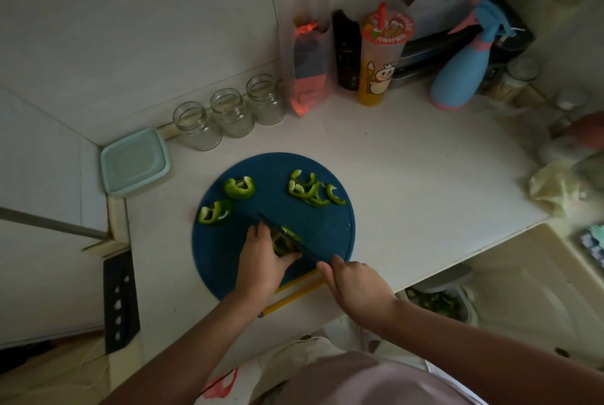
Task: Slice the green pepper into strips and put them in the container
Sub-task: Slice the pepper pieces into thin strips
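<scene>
A round blue cutting board [327, 228] lies on the white counter. My left hand [261, 261] holds a green pepper piece [282, 244] down near the board's front. My right hand [356, 283] grips the handle of a dark knife [284, 231] whose blade rests across that piece. Cut pepper strips [313, 190] lie at the board's far right. Two larger pepper chunks [240, 188] [214, 212] sit at its far left. A pale green lidded container [134, 161] stands left of the board, by the wall.
Three empty glass jars [230, 112] line the wall behind the board. A bagged item [307, 78], dark bottle [346, 51], drink cup [380, 58] and blue spray bottle [464, 64] stand at the back. Yellow chopsticks [294, 293] lie at the counter's front edge. A black knife block [119, 300] is at left.
</scene>
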{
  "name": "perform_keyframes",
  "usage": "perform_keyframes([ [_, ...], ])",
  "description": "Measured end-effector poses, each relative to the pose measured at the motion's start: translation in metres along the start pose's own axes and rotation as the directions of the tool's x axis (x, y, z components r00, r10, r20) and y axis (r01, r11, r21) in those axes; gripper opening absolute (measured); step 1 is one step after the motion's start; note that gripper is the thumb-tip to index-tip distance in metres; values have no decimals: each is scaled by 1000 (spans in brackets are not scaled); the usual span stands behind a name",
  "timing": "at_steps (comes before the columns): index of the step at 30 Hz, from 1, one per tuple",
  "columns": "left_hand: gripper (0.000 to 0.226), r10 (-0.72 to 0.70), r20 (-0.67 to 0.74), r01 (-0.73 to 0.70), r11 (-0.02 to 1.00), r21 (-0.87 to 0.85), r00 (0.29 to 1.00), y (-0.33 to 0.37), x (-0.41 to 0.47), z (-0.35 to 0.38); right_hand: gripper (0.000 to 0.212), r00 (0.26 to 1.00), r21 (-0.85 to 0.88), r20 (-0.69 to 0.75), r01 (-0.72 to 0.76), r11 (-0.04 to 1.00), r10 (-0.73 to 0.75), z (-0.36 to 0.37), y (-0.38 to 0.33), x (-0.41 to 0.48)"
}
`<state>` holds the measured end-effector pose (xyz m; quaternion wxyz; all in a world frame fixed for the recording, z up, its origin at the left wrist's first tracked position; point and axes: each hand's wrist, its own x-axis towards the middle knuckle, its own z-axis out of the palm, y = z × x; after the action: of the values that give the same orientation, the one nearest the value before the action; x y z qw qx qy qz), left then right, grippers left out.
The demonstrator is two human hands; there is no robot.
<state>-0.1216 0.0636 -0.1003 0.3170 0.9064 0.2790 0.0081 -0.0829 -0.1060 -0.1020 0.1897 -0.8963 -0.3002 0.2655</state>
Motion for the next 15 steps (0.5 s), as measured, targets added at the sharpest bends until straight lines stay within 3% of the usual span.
perform_keyframes([
  [15,51,9,43,-11,999,51,999,-4,5,2,45,995,142,88,-62,988,50,-1,-2,20],
])
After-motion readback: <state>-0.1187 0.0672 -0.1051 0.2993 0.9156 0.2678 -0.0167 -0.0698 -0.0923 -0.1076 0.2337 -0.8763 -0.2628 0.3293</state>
